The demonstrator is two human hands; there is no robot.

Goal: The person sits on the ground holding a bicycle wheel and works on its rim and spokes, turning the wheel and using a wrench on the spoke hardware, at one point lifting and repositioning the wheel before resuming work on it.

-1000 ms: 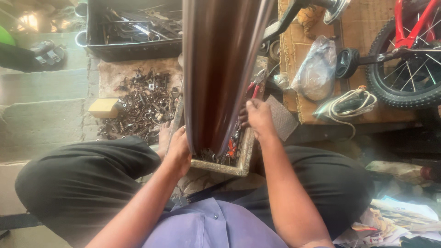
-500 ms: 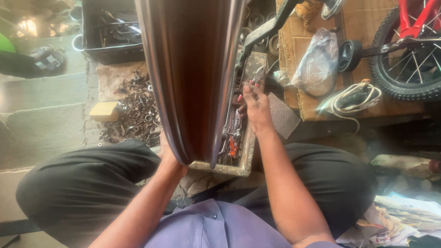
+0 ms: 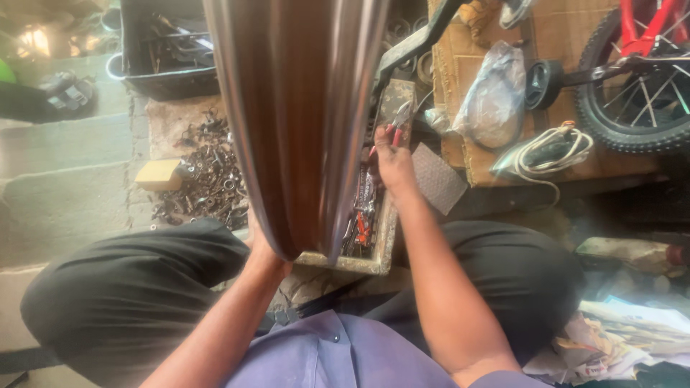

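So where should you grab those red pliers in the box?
By the red handles of the pliers, reaching down from above as the right hand does. The handles are the wider, covered end, and the tool box is open only on top.

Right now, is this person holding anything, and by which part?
The left hand grips the brown curved metal guard at its lower end. The right hand holds red-handled pliers by the handles.

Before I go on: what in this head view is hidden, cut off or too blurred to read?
- Left hand: fingers hidden behind the brown metal mudguard.
- Mudguard: top cut off by the frame edge, surface motion-blurred.
- Tool tray: left part covered by the mudguard.
- Right hand: pliers tips too small to make out.
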